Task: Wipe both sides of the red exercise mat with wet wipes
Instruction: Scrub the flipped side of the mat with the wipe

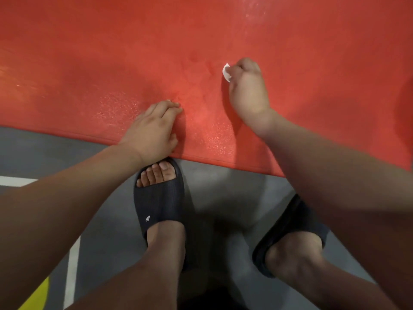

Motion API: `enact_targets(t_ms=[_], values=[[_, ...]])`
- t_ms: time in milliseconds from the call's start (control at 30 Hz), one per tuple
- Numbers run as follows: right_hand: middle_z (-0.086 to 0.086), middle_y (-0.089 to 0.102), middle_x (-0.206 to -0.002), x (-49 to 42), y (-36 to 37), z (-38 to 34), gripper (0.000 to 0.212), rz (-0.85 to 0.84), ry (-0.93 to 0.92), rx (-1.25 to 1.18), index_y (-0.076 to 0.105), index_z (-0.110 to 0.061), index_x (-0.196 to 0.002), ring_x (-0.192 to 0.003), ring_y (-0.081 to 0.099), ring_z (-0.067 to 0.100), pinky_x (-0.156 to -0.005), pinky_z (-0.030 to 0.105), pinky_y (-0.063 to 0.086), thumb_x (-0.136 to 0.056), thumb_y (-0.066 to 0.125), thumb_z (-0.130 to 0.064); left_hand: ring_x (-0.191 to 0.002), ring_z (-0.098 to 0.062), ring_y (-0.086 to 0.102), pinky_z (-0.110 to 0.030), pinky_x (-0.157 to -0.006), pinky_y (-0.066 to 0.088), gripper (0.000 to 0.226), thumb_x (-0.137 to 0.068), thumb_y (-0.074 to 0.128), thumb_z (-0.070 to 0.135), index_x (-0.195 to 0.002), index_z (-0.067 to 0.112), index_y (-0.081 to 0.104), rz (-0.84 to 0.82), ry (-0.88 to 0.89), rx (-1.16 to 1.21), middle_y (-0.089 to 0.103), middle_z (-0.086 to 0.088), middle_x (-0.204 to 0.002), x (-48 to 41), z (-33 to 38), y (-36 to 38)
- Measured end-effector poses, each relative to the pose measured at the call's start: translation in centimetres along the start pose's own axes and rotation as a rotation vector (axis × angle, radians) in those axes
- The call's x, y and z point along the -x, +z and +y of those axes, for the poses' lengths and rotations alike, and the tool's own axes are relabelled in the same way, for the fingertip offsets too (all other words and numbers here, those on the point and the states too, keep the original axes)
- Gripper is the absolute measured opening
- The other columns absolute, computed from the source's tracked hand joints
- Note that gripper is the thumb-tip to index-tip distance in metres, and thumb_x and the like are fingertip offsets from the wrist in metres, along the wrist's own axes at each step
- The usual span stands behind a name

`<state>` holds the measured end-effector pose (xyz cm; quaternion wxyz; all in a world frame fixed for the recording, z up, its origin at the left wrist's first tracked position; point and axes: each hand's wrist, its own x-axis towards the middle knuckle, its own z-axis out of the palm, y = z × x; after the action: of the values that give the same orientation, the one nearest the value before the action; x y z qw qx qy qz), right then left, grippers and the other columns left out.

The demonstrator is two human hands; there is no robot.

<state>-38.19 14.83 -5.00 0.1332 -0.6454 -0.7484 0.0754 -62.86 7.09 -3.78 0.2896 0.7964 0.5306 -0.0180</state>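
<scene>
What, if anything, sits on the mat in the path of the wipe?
Nothing loose shows on the mat. The right hand grips the wipe down on it. Only the left hand rests on the mat, at its near edge, left of the wipe.

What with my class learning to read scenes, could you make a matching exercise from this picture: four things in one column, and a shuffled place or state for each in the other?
Things:
1. left hand
2. right hand
3. wipe
4. left sandal

States:
A. white, pinched in curled fingers
B. black, on the grey floor at the edge of the mat
C. pressing flat on the mat near its edge
D. curled round the wipe

Pairs: 1-C, 2-D, 3-A, 4-B
</scene>
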Motion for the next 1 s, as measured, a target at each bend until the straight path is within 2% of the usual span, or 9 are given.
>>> enact_targets(t_ms=[67,200,267,333,433,500,667,833,1000], values=[[0.019,0.061,-0.092,1.0,0.7,-2.0,0.042,-0.017,0.023,-0.050,0.070,-0.003,-0.098,-0.088,0.058,0.040,-0.077,0.045,0.049,-0.090,0.031,-0.017,-0.143,-0.032,0.037,-0.052,-0.117,0.036,0.067,-0.084,0.067,0.014,-0.148,0.006,0.046,0.000,-0.002,-0.001,0.043,-0.010,-0.152,0.0,0.0,-0.1],[0.015,0.061,-0.102,6.3,0.3,-5.1,0.034,-0.323,-0.507,-0.110,0.066,-0.003,-0.110,-0.093,0.056,0.034,-0.081,0.043,0.051,-0.100,0.039,-0.020,-0.142,-0.032,0.038,-0.052,-0.115,0.038,0.067,-0.084,0.067,0.017,-0.147,0.007,0.047,-0.004,-0.009,-0.009,0.043,-0.009,-0.152,0.0,0.0,-0.3],[0.014,0.061,-0.107,5.2,-0.4,-3.4,0.034,-0.348,-0.670,-0.051,0.064,-0.004,-0.117,-0.097,0.057,0.032,-0.082,0.043,0.052,-0.104,0.041,-0.024,-0.143,-0.031,0.037,-0.052,-0.115,0.038,0.067,-0.084,0.067,0.018,-0.147,0.007,0.047,-0.006,-0.016,-0.004,0.043,-0.009,-0.152,0.0,0.0,-0.3],[0.017,0.061,-0.104,2.3,-0.3,-1.0,0.036,-0.231,-0.550,0.032,0.066,-0.006,-0.112,-0.097,0.058,0.037,-0.081,0.044,0.052,-0.104,0.038,-0.027,-0.144,-0.029,0.035,-0.051,-0.117,0.036,0.067,-0.085,0.067,0.017,-0.148,0.007,0.046,-0.008,-0.022,0.007,0.042,-0.008,-0.153,0.0,0.1,-0.3],[0.019,0.061,-0.094,-2.0,-0.4,2.1,0.025,-0.021,-0.104,0.038,0.071,-0.008,-0.096,-0.090,0.058,0.041,-0.075,0.042,0.047,-0.096,0.047,-0.014,-0.145,-0.028,0.034,-0.049,-0.119,0.034,0.067,-0.085,0.067,0.017,-0.148,0.007,0.046,-0.011,-0.025,0.014,0.042,-0.008,-0.153,-0.1,0.1,-0.4],[0.019,0.061,-0.092,-2.3,0.2,1.6,0.023,0.027,0.041,-0.004,0.072,-0.006,-0.092,-0.087,0.058,0.040,-0.075,0.040,0.046,-0.088,0.049,-0.006,-0.145,-0.029,0.035,-0.050,-0.118,0.035,0.067,-0.085,0.068,0.017,-0.147,0.006,0.047,-0.006,-0.023,0.014,0.043,-0.009,-0.152,0.0,-0.1,-0.4],[0.016,0.063,-0.096,4.7,0.6,-3.5,0.024,-0.141,-0.135,-0.185,0.071,-0.008,-0.097,-0.091,0.059,0.038,-0.082,0.042,0.051,-0.091,0.047,-0.007,-0.144,-0.031,0.037,-0.053,-0.116,0.037,0.065,-0.085,0.068,0.015,-0.146,0.004,0.048,0.012,-0.014,0.018,0.044,-0.010,-0.150,0.2,-0.2,0.0],[0.013,0.064,-0.108,13.9,-0.9,-5.4,0.034,-0.355,-0.345,-0.253,0.069,-0.001,-0.115,-0.096,0.058,0.033,-0.079,0.044,0.053,-0.094,0.044,-0.011,-0.146,-0.034,0.034,-0.058,-0.116,0.036,0.063,-0.089,0.063,0.010,-0.148,0.003,0.045,0.035,-0.013,0.021,0.042,-0.013,-0.153,0.7,0.0,0.5],[0.013,0.061,-0.096,15.2,-0.5,-5.7,0.028,-0.158,0.072,-0.230,0.071,-0.001,-0.106,-0.088,0.057,0.033,-0.075,0.045,0.052,-0.088,0.050,0.000,-0.151,-0.031,0.026,-0.058,-0.121,0.027,0.061,-0.093,0.058,0.006,-0.152,0.005,0.041,0.048,-0.053,0.034,0.039,-0.012,-0.156,1.1,0.6,1.0]])
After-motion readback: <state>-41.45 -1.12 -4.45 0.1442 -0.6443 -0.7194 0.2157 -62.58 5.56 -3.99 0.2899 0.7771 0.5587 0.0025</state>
